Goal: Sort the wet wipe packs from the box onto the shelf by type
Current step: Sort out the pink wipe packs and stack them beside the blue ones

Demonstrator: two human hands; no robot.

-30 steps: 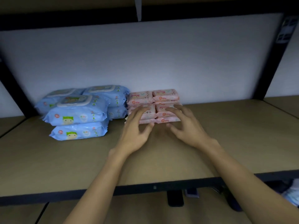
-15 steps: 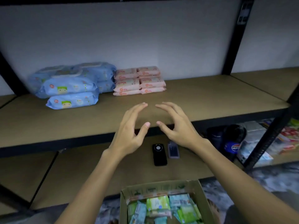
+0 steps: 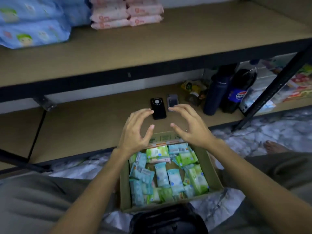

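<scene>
- The shelf (image 3: 168, 48), a tan board with a black front rail, spans the top of the view; a lower board (image 3: 84, 125) runs beneath it.
- On the shelf's left lie large blue wipe packs (image 3: 33, 34), stacked, with a green-haired cartoon face printed on them.
- Just beside them to the right, touching, sit pink wipe packs (image 3: 126, 16), piled in two side-by-side stacks.
- The cardboard box (image 3: 214, 173) stands open on the floor in front of the lower board, between the person's knees.
- Inside the box lie small wipe packs (image 3: 168, 176) in teal and light green, jumbled at mixed angles, with one pale pink pack (image 3: 160, 160) near the far end; a patch of bare box bottom shows in the middle.
- A dark bottle (image 3: 214, 97) and a cola bottle (image 3: 238, 93) stand on the lower board at right, side by side.
- The left hand (image 3: 136, 130) hovers above the box's far edge, fingers spread and gently bent, holding nothing.
- The right hand (image 3: 189, 125) mirrors it just across, also empty, thumb pointing toward the left thumb.
- A black phone (image 3: 157, 108) and a smaller grey device (image 3: 172, 101) lie on the lower board beyond the fingertips.
</scene>
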